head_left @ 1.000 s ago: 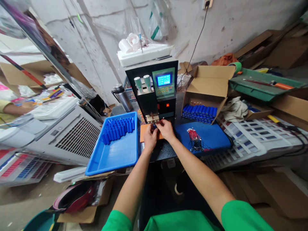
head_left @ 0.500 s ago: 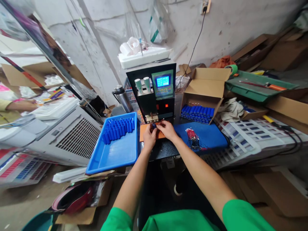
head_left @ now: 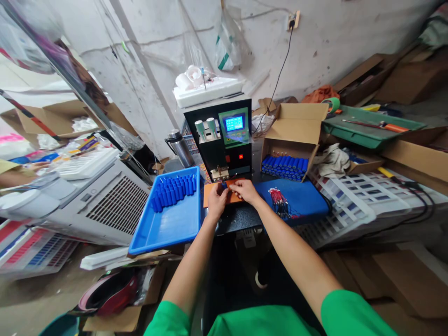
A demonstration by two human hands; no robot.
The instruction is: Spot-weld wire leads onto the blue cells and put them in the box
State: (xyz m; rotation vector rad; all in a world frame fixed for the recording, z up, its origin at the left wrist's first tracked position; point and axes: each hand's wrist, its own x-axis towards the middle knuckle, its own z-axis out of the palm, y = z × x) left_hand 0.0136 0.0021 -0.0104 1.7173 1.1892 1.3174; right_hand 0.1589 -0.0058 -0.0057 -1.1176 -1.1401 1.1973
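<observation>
My left hand (head_left: 217,201) is closed around a small blue cylindrical battery cell (head_left: 224,185), mostly covered by the fingers. Close beside it, my right hand (head_left: 245,190) pinches what looks like a thin wire lead (head_left: 234,177) against the cell; the fingertips hide the exact contact. Both hands rest over an orange board (head_left: 210,191), just below the metal electrode tips (head_left: 220,173) of a black spot welder (head_left: 206,156) with a lit screen. To the right, a bundle of red and black wire leads (head_left: 279,201) lies on a blue pad (head_left: 303,193).
A blue tray (head_left: 171,233) with several upright blue cells stands at left. An open cardboard box (head_left: 297,122) at right holds more cells. Behind the tray stands a steel flask (head_left: 181,148). A co-worker's arm (head_left: 16,176) shows at far left.
The camera view has shifted slightly. My hands keep their place under the welder, with the right fingers moved a little around the cell. The co-worker's arm has drawn back leftward.
</observation>
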